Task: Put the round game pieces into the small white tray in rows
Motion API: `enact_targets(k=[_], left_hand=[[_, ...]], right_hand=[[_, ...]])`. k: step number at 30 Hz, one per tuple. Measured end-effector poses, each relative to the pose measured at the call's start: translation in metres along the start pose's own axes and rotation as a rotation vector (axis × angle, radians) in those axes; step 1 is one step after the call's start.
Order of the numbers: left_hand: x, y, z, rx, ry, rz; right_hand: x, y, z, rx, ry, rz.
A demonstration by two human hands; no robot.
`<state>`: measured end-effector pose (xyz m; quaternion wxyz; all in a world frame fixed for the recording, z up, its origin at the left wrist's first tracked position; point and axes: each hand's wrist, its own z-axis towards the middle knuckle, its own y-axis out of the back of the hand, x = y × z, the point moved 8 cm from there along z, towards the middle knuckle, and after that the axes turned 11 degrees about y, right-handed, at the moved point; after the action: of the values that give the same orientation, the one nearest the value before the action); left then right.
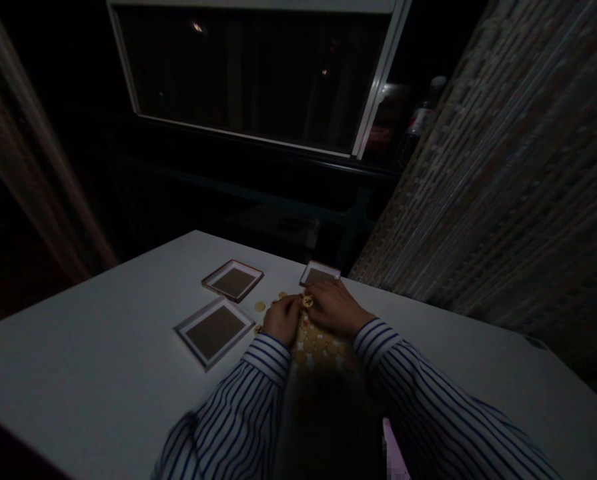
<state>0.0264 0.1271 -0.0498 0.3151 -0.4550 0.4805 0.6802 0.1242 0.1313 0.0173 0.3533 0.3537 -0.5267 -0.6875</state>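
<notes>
My right hand (334, 308) rests at the far side of a heap of round tan discs (318, 350), its fingertips on a single marked disc (307, 301). My left hand (283, 319) sits just left of that disc, fingers curled downward, and I cannot tell whether it holds anything. A loose disc (259, 307) lies on the white table (128, 347) left of my hands. Striped shirt sleeves cover both my forearms. My body hides the near part of the heap.
Three shallow square trays with brown bases and pale rims lie around my hands: one (233, 280) at the back left, one (214, 333) at the left, and one (319, 273) behind my right hand. A brick wall (498, 167) rises at the right, and a dark window (248, 73) lies ahead.
</notes>
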Motion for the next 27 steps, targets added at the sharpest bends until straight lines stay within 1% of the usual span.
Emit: enact_targets(k=[4, 9, 12, 19, 23, 27], left_hand=[[0.004, -0.003, 0.002, 0.051, 0.047, -0.258], [0.007, -0.009, 0.002, 0.133, 0.152, -0.496], [0.006, -0.011, 0.0, 0.172, 0.207, -0.557], [0.001, -0.006, -0.002, 0.163, 0.223, -0.65], [-0.003, -0.012, -0.007, 0.199, 0.266, -0.8], [-0.012, -0.018, -0.015, 0.248, 0.311, -0.855]], right_hand=[[0.005, 0.01, -0.003, -0.032, 0.012, 0.01], [0.009, 0.017, -0.008, -0.051, 0.006, 0.054], [0.009, 0.021, -0.013, -0.081, -0.003, 0.077], [0.003, 0.033, -0.033, -0.152, -0.041, 0.093], [0.002, 0.043, -0.05, -0.182, -0.064, 0.101], [0.0, 0.055, -0.069, -0.254, -0.113, 0.121]])
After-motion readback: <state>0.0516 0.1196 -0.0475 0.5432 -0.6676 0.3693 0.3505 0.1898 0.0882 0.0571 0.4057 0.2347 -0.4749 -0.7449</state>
